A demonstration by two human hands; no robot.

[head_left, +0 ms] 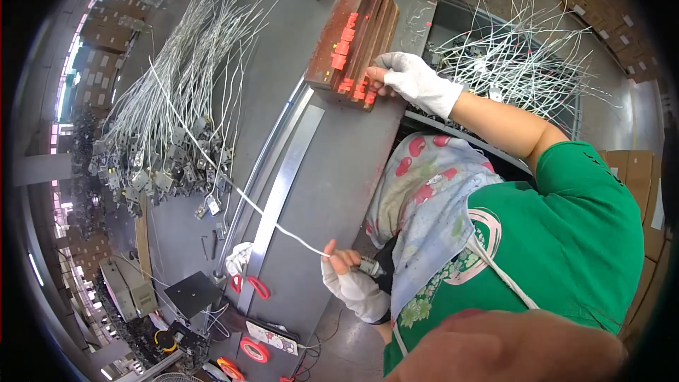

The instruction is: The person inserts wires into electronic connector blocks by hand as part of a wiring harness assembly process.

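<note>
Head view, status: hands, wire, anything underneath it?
Left hand gripping white wire. Right hand at red pieces on brown block. Wire crosses metal strip.

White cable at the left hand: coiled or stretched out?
Stretched out: the white cable runs, gently bent and without loops, from the left hand across the flat metal strip toward the cable bundle.

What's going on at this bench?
Someone in a green shirt is at a grey bench. The left hand holds a white cable. The right hand has its fingers at the red pieces on a brown block; can't tell if it grips one. A bundle of white cables lies across the bench, grey metal parts clustered at its near end.
</note>
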